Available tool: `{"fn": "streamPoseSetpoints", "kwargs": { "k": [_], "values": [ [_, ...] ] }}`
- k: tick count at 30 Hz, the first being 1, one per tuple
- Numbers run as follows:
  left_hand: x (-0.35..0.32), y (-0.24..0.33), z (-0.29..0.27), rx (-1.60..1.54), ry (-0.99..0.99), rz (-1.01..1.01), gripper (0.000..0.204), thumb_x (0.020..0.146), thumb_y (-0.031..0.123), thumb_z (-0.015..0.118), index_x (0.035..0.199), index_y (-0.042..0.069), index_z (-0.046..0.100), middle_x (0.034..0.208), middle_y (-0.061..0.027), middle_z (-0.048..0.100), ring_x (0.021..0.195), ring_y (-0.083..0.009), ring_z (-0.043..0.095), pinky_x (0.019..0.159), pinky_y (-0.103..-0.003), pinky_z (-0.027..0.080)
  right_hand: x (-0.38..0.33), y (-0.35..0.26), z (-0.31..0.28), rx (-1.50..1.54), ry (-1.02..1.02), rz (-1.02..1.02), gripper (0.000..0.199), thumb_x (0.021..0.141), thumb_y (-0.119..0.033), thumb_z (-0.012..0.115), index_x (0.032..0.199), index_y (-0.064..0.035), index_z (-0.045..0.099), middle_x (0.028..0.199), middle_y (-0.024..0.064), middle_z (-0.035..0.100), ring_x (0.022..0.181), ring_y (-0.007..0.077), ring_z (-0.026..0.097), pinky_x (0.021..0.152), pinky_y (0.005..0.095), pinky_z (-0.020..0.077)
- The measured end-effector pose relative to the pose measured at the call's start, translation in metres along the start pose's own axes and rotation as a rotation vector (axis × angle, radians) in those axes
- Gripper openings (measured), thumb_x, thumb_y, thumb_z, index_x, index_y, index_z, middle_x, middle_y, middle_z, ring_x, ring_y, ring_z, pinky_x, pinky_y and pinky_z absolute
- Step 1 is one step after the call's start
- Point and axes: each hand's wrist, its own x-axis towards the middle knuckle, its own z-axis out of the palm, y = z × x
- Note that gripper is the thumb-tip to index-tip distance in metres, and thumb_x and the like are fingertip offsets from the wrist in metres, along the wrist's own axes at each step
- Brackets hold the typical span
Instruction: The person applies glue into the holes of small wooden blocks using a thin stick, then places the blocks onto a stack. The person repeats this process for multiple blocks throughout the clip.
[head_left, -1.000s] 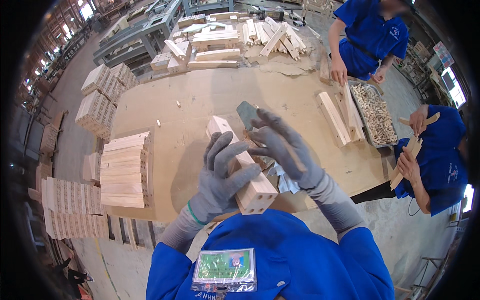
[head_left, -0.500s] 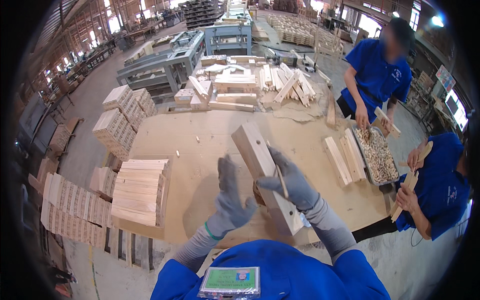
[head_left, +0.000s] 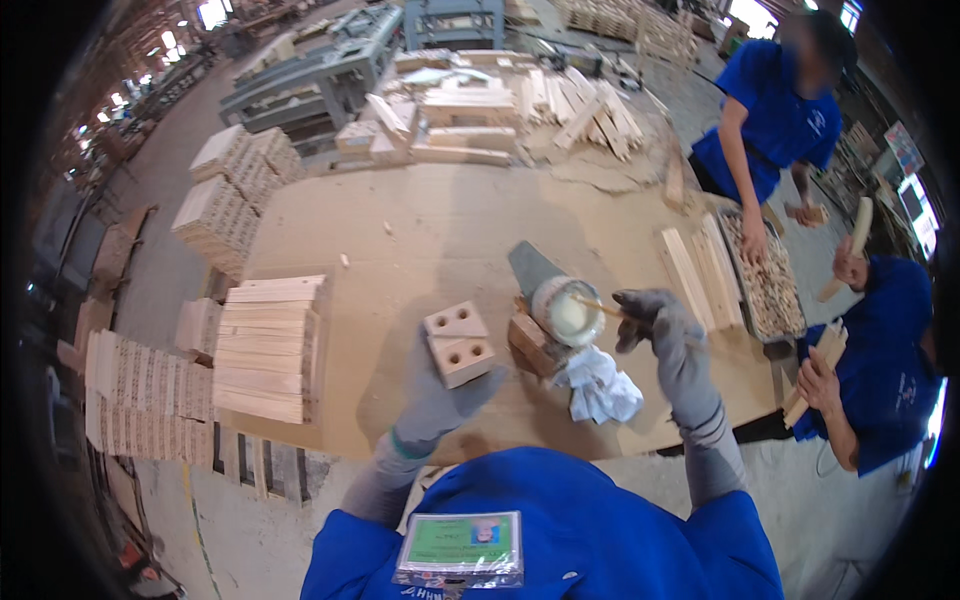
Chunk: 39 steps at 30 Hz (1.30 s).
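My left hand (head_left: 437, 398), in a grey glove, holds up a light wooden block (head_left: 458, 343) whose end faces show drilled holes. To its right my gloved right hand (head_left: 662, 330) grips a thin stick (head_left: 596, 307), its tip inside a round white glue pot (head_left: 561, 311). The pot rests on a small wooden block (head_left: 531, 342) on the plywood worktable (head_left: 420, 240). A crumpled white rag (head_left: 598, 384) lies just below the pot, between my hands.
A neat stack of pale slats (head_left: 266, 347) sits at the table's left edge, more stacks beyond it. Long slats (head_left: 688, 266) and a tray of small pieces (head_left: 764, 280) lie right, where two people in blue work. Loose lumber (head_left: 505, 105) piles up at the far end.
The long block I held up in both hands is now in my left hand alone, turned end-on. My right hand has let go and moved right to the stick in the glue pot.
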Motion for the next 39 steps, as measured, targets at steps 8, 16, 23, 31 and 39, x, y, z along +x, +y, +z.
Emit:
{"fn": "streamPoseSetpoints", "kwargs": {
  "k": [8,16,23,31,39],
  "values": [
    [-0.017,0.007,-0.011,0.23,-0.055,0.012,0.062,0.061,0.016,0.082,0.11,-0.002,0.049,0.097,-0.0107,0.056,0.077,-0.0204,0.061,0.064,-0.031,0.051,-0.008,0.039,-0.022,0.193,0.277,0.405,0.016,0.08,0.003,0.064,0.095,0.0064,0.059,0.082,0.0133,0.065,0.073,0.0199,0.066,0.07,0.0303,0.0552],
    [-0.006,0.023,-0.008,0.552,-0.192,0.199,0.062,0.061,0.018,0.081,0.111,-0.001,0.049,0.095,-0.0133,0.058,0.076,-0.0243,0.062,0.064,-0.033,0.052,-0.002,0.078,-0.013,0.13,0.197,0.435,0.014,0.081,0.002,0.064,0.093,0.007,0.059,0.083,0.0129,0.065,0.072,0.0181,0.065,0.069,0.0283,0.0546],
    [-0.006,0.022,-0.005,0.505,-0.208,0.06,0.057,0.063,0.02,0.08,0.108,0.001,0.051,0.088,-0.0095,0.06,0.073,-0.0242,0.064,0.062,-0.032,0.052,-0.03,0.083,-0.009,0.068,0.187,0.241,0.008,0.08,0.003,0.064,0.085,0.0054,0.058,0.086,0.018,0.064,0.072,0.0189,0.065,0.065,0.0305,0.0552],
    [-0.006,0.019,0.008,0.473,-0.355,-0.072,0.056,0.063,0.022,0.078,0.108,0.001,0.051,0.086,-0.0114,0.062,0.072,-0.0259,0.065,0.061,-0.034,0.052,-0.025,0.034,0.003,0.494,0.384,0.484,0.009,0.08,0.005,0.058,0.086,0.0058,0.052,0.09,0.0232,0.061,0.071,0.0275,0.067,0.064,0.0371,0.0593],
    [-0.009,0.024,0.015,0.409,-0.416,-0.064,0.06,0.06,0.025,0.081,0.109,0.004,0.052,0.088,-0.0111,0.063,0.077,-0.0257,0.065,0.067,-0.036,0.051,0.006,-0.015,0.012,0.346,0.159,0.34,0.013,0.08,0.002,0.065,0.09,0.006,0.057,0.083,0.0152,0.065,0.073,0.0205,0.067,0.065,0.0286,0.0557]
  ]
}}
